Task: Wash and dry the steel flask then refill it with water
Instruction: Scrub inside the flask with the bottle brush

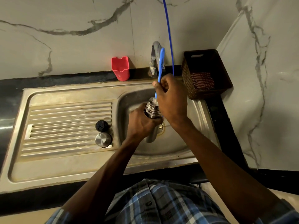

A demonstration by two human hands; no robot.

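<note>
The steel flask [151,109] is held over the sink basin [129,101], its open mouth tilted up toward the tap. My left hand [142,123] is wrapped around its body. My right hand [171,97] grips the blue handle of a bottle brush [161,67], whose lower end goes into the flask's mouth; the bristles are hidden inside. The flask's black inner stopper [102,125] and steel cap [103,140] stand on the ribbed drainboard to the left of the basin.
A steel tap [154,59] rises behind the basin, with a thin blue hose [169,34] hanging past it. A red plastic holder [120,68] stands at the wall. A brown woven basket [205,75] with a striped cloth sits at the right.
</note>
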